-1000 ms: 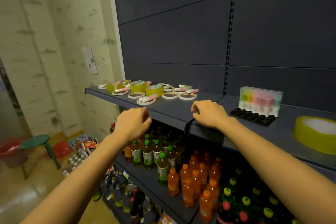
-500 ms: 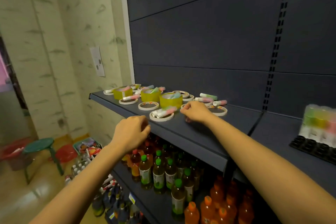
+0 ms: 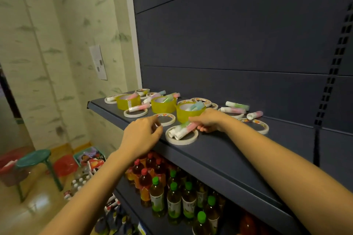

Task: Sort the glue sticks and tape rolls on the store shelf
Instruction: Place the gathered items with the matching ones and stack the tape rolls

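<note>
On the dark shelf (image 3: 225, 150) lies a mix of tape rolls and glue sticks. Three fat yellow tape rolls (image 3: 163, 105) stand in a row, with glue sticks inside them. Thin white tape rings (image 3: 164, 119) lie flat around them. My right hand (image 3: 209, 122) pinches the pink end of a pastel glue stick (image 3: 183, 129) that lies with another across the nearest white tape ring (image 3: 181, 140). My left hand (image 3: 141, 135) hovers at the shelf's front edge, its loosely curled fingertips at the rim of a white ring, holding nothing. More glue sticks (image 3: 236, 105) lie at the right.
The shelf's right half is bare up to the slotted upright (image 3: 324, 101). Drink bottles (image 3: 173, 202) fill the shelf below. On the floor at left stand a green stool (image 3: 32, 156), a red basin (image 3: 65, 165) and a basket of goods.
My view swung left, away from the glue stick box and large yellow roll. My right hand moved left along the shelf onto the glue stick; my left hand uncurled toward a white ring.
</note>
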`<move>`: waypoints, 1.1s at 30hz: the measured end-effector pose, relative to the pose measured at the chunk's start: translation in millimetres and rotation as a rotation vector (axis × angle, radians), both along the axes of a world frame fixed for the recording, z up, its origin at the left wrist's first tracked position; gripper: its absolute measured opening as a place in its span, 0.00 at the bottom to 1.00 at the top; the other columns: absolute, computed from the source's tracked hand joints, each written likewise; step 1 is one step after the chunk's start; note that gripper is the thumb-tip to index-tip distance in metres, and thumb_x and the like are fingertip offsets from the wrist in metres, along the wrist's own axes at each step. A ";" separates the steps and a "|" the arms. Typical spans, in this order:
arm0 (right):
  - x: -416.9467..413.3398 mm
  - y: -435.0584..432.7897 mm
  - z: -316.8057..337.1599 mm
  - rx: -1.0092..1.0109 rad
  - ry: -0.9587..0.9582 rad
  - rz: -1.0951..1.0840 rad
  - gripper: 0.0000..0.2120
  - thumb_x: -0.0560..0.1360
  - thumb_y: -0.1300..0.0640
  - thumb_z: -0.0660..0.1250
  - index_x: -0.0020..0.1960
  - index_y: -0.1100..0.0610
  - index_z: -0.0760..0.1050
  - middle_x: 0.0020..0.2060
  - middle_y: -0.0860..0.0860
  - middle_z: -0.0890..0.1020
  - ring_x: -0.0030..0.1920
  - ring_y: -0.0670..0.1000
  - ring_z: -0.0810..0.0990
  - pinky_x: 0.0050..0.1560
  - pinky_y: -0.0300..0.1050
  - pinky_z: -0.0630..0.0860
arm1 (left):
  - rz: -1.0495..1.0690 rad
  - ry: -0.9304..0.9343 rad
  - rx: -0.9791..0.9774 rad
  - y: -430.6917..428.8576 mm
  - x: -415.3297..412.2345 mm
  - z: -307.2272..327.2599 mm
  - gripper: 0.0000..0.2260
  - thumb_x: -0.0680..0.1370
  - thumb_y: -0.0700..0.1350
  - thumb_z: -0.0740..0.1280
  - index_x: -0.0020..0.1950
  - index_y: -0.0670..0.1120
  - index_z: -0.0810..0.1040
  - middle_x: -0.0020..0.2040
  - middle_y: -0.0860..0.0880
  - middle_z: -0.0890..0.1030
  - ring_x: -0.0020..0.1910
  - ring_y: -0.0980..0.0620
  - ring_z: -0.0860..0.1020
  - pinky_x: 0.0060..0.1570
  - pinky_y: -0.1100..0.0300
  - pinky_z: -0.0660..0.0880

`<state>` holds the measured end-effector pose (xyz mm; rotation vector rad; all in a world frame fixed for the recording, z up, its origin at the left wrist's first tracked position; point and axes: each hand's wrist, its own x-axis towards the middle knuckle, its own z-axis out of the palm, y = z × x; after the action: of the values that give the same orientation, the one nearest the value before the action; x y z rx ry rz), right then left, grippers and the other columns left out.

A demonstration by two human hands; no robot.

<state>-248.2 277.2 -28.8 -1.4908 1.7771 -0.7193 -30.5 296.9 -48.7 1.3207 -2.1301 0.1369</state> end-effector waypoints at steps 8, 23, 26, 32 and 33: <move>-23.0 17.3 28.4 -0.307 0.047 -0.208 0.10 0.75 0.49 0.68 0.42 0.55 0.74 0.31 0.51 0.79 0.26 0.44 0.74 0.25 0.31 0.71 | -0.219 -0.232 0.118 -55.9 -47.6 6.3 0.19 0.75 0.62 0.62 0.52 0.49 0.79 0.49 0.49 0.82 0.49 0.48 0.78 0.46 0.53 0.76; -65.2 142.2 26.7 -0.557 0.196 -0.689 0.07 0.74 0.55 0.70 0.43 0.58 0.76 0.30 0.49 0.81 0.27 0.41 0.80 0.33 0.30 0.78 | -0.618 -0.053 0.002 -48.0 -109.8 58.4 0.13 0.69 0.58 0.72 0.39 0.49 0.78 0.36 0.51 0.80 0.41 0.47 0.78 0.35 0.60 0.69; -77.2 178.3 27.4 -0.563 0.237 -0.805 0.05 0.74 0.56 0.70 0.43 0.57 0.76 0.32 0.50 0.82 0.31 0.45 0.82 0.38 0.33 0.78 | -0.790 0.033 0.106 -23.5 -138.8 68.2 0.12 0.67 0.56 0.74 0.40 0.50 0.77 0.33 0.56 0.76 0.39 0.49 0.78 0.40 0.56 0.74; -102.3 257.8 32.3 -0.535 0.371 -0.998 0.05 0.74 0.57 0.68 0.47 0.59 0.76 0.38 0.55 0.83 0.36 0.53 0.83 0.46 0.48 0.80 | -1.062 0.103 0.235 33.6 -203.6 70.0 0.12 0.65 0.50 0.78 0.43 0.48 0.80 0.36 0.51 0.82 0.39 0.49 0.80 0.49 0.51 0.78; -107.6 271.5 33.5 -0.530 0.399 -1.029 0.05 0.74 0.57 0.68 0.47 0.58 0.76 0.39 0.55 0.83 0.38 0.55 0.83 0.49 0.51 0.80 | -1.096 0.108 0.247 43.4 -214.6 69.7 0.11 0.65 0.50 0.78 0.42 0.49 0.80 0.36 0.51 0.82 0.39 0.50 0.79 0.49 0.51 0.78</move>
<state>-355.7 548.7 4.7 -0.9486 2.8452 -1.5630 -245.0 340.3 21.0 0.1147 -2.5079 -0.6398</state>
